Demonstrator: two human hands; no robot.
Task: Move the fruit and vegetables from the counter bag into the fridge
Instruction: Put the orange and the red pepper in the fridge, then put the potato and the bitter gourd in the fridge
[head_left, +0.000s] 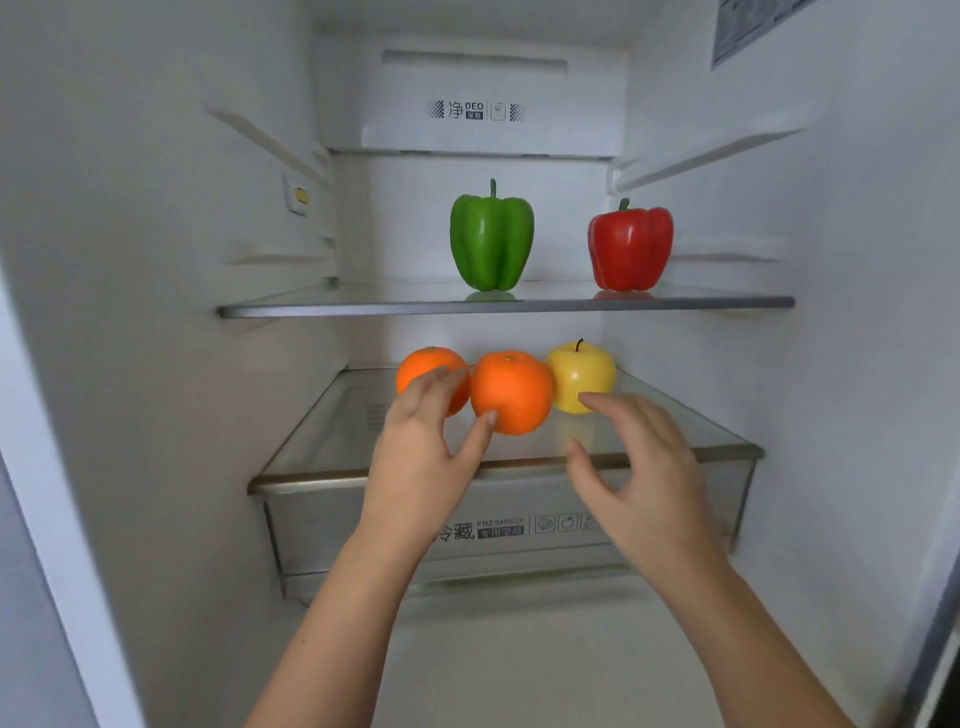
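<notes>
I look into an open fridge. A green pepper (491, 236) and a red pepper (630, 248) stand upright on the upper glass shelf (363, 306). On the lower glass shelf (675, 431) lie two oranges, one at the left (423, 366) and one in the middle (514, 392), and a yellow apple (582, 375) to their right. My left hand (431, 447) is open, its fingers over the left orange and its thumb touching the middle orange. My right hand (641, 467) is open just in front of the apple, holding nothing. The counter bag is out of view.
A clear crisper drawer (363, 525) with printed labels sits under the lower shelf. White fridge walls with shelf rails close in on both sides. A deodoriser panel (475, 110) is at the top back. The left part of both shelves is bare.
</notes>
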